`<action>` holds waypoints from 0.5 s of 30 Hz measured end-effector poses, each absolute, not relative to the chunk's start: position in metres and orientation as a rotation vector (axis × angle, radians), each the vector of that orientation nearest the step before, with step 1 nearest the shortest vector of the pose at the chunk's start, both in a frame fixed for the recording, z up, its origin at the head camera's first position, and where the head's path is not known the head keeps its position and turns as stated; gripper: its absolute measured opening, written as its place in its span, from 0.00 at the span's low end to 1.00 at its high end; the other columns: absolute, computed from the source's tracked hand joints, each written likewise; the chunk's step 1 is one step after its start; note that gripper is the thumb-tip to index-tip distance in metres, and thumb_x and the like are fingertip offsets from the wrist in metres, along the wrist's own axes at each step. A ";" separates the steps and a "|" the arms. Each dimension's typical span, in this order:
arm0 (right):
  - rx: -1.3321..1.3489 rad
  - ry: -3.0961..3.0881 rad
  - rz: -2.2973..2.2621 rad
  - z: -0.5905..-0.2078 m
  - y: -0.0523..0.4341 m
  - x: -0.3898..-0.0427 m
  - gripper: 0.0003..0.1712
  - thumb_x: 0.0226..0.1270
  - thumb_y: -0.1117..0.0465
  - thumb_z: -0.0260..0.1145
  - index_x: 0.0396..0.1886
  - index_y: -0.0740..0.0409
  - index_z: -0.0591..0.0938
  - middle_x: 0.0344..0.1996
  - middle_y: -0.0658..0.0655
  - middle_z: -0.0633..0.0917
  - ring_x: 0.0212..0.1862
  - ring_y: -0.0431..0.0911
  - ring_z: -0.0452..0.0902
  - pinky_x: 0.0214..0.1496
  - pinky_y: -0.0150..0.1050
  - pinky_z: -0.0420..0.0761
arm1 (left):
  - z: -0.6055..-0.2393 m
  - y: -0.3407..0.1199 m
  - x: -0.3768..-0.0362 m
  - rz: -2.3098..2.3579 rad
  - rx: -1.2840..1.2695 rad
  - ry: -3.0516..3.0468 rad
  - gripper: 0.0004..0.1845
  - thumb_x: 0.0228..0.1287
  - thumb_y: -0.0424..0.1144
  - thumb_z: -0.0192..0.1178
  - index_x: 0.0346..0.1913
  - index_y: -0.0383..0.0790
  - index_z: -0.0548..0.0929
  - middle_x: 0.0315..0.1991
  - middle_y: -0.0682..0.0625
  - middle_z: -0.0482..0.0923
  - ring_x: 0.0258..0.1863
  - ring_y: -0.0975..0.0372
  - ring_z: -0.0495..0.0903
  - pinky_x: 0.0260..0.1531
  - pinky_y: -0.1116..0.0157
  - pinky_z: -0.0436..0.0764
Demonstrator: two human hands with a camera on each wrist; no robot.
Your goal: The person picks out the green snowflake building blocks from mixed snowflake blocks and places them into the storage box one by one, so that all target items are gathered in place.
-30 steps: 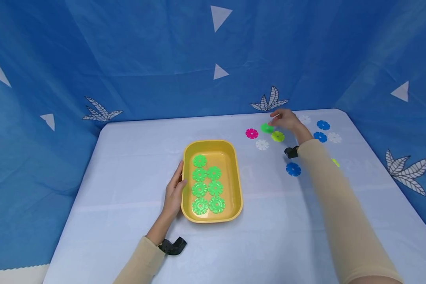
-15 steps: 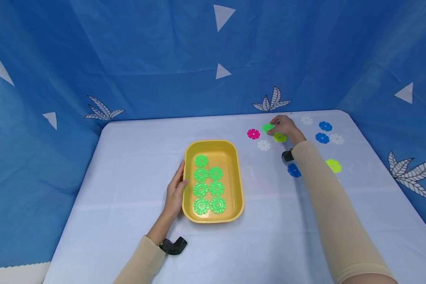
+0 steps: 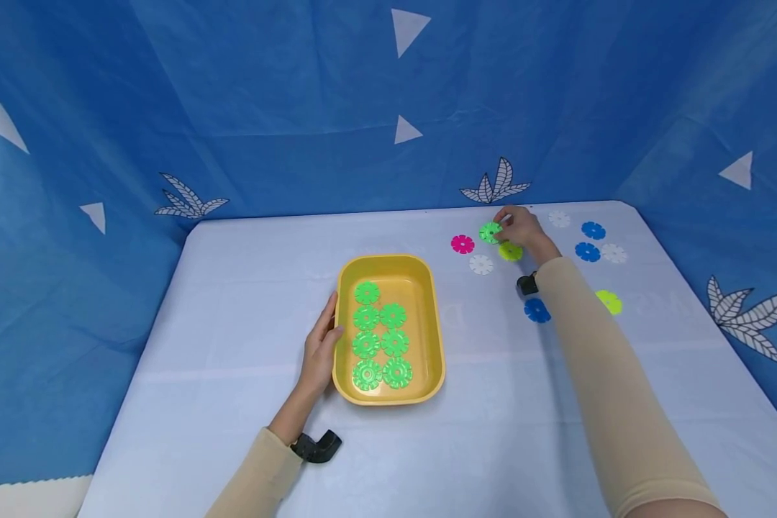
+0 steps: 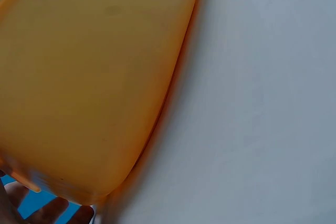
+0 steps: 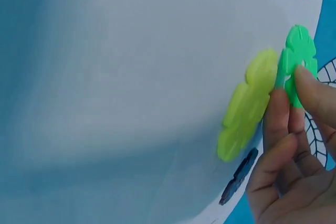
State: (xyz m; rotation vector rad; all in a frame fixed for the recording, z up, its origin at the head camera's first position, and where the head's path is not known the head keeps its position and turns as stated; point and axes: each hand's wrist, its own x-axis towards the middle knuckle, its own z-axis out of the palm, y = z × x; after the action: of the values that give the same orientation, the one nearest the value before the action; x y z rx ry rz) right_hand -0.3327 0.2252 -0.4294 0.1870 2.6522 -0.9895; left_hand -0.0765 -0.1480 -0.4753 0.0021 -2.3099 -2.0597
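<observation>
My left hand [image 3: 319,352] grips the left side of a yellow plastic tray [image 3: 435,360], with its thumb over the rim and its fingers along the outer wall. Several green notched plastic discs [image 3: 395,342] lie flat in the tray, mostly in its left and front part. At the far right of the table my right hand [image 3: 521,226] pinches another green notched disc [image 5: 300,51] between thumb and fingers. The disc stands tilted in the right wrist view. Close beside those fingers lies a yellow-green disc [image 3: 510,251], partly overlapped by the hand in the head view.
Near the right hand lie a pink disc [image 3: 462,244] and a white disc [image 3: 481,265]. Farther right are blue discs [image 3: 587,252], white discs [image 3: 614,253] and a yellow disc [image 3: 609,302]. Another blue disc [image 3: 537,310] lies beside the right forearm. A blue curtain [image 3: 285,108] hangs behind the table.
My right hand has come down to the green disc and now pinches it, and the disc has tipped up slightly. The left hand and tray have stayed in place.
</observation>
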 end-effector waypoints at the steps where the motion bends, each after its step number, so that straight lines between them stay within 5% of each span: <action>1: 0.184 2.653 -1.002 -0.429 0.226 -0.333 0.17 0.66 0.68 0.64 0.53 0.61 0.74 0.47 0.63 0.72 0.47 0.55 0.73 0.52 0.46 0.77 | -0.475 -0.148 -0.077 -2.060 -0.004 -2.306 0.31 0.74 0.33 0.42 0.78 0.49 0.54 0.78 0.49 0.50 0.72 0.49 0.61 0.57 0.82 0.67; 10: 0.074 2.547 -1.180 -0.415 0.226 -0.329 0.16 0.71 0.68 0.59 0.57 0.61 0.74 0.43 0.60 0.71 0.42 0.52 0.79 0.48 0.40 0.81 | -0.473 -0.147 -0.077 -2.075 -0.017 -2.300 0.31 0.74 0.33 0.41 0.78 0.50 0.53 0.78 0.50 0.50 0.73 0.50 0.60 0.57 0.83 0.66; 15: -0.076 2.502 -1.245 -0.397 0.207 -0.316 0.16 0.71 0.66 0.60 0.57 0.60 0.76 0.42 0.58 0.73 0.46 0.58 0.82 0.46 0.45 0.77 | -0.473 -0.146 -0.077 -2.075 -0.010 -2.299 0.32 0.74 0.33 0.42 0.78 0.49 0.53 0.78 0.50 0.50 0.73 0.51 0.60 0.57 0.84 0.66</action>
State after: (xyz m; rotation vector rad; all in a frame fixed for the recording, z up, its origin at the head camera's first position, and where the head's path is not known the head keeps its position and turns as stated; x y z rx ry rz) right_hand -0.3163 0.2067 -0.3972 -0.0760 2.5021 -1.2453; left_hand -0.0770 -0.1463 -0.4732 -0.0098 -2.2986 -2.0753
